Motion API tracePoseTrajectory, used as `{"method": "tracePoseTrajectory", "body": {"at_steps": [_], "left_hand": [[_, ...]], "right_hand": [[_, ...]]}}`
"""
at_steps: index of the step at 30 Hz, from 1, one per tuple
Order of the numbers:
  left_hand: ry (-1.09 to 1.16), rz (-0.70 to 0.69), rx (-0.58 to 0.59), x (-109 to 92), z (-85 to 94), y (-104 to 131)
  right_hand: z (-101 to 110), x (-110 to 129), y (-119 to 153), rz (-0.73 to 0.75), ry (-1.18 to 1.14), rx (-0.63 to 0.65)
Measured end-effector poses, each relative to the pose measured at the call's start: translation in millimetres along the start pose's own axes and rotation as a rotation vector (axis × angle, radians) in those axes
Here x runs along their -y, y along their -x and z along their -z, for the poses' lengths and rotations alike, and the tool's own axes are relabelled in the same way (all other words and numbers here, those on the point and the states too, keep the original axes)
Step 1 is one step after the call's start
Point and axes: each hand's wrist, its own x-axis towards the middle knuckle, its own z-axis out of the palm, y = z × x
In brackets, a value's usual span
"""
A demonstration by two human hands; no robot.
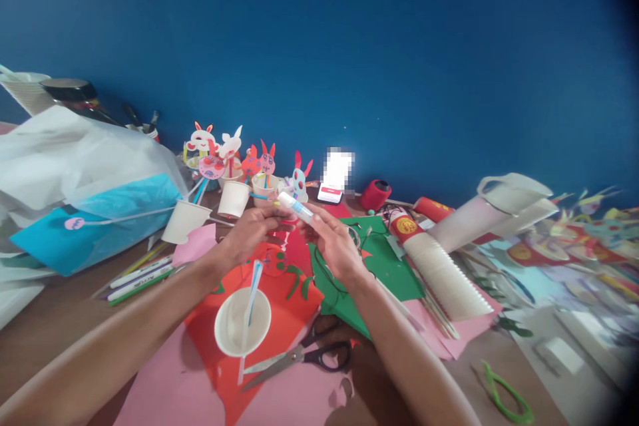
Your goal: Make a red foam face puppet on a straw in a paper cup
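My right hand (335,239) is closed around a white glue stick (298,208) with a pale blue label, held slanting above the table. Beside its white end is my left hand (257,229), fingers stretched toward the tube and slightly apart; nothing is visible in them. Below my hands, a white paper cup (243,321) with a striped straw (253,289) leaning in it stands on red paper (210,346). Dark-handled scissors (294,361) lie partly open beside the cup. Green cutouts (294,283) and an orange-red paper face (272,259) lie behind it.
Paper animal puppets (268,161) on straws stand in cups at the back, near a lit phone (332,190). Green paper (394,266), stacked paper cups (446,273) and a pitcher (462,223) are on the right. Markers (140,277) and a plastic bag (100,160) lie left.
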Motion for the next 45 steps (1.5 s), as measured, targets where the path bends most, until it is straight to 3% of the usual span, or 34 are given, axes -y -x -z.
{"method": "tracePoseTrajectory", "body": {"at_steps": [5,8,16,20,25,31,38,43,45], "left_hand": [[0.165,-0.037,0.171,-4.2,-6.8,5.2],[0.216,-0.064,0.153,-1.1,-8.0,4.5],[0.199,-0.109,0.137,0.4,-5.7,2.9],[0.224,-0.111,0.134,-0.1,-5.4,2.3],[0.25,-0.099,0.115,-0.2,-5.0,1.1],[0.222,-0.12,0.145,-0.4,-3.8,1.6],[0.253,-0.111,0.155,-2.0,-3.2,2.8],[0.231,-0.109,0.202,0.3,-3.1,2.5],[0.23,-0.116,0.2,0.6,-3.8,2.4]], "right_hand": [[-13.7,-5.1,3.7,0.014,-0.029,0.08],[-18.7,-8.2,4.0,0.001,-0.05,0.065],[-12.2,-19.0,2.7,-0.266,-0.181,0.131],[-12.7,-16.3,1.3,-0.194,-0.137,0.1],[-16.1,-10.9,0.0,-0.047,-0.042,-0.053],[-14.0,-15.8,2.6,-0.259,-0.182,0.142],[-17.8,-8.8,3.2,-0.036,-0.012,-0.014],[-15.6,-13.6,3.9,-0.23,-0.072,0.121],[-15.2,-16.1,3.2,-0.203,-0.055,0.105]]}}
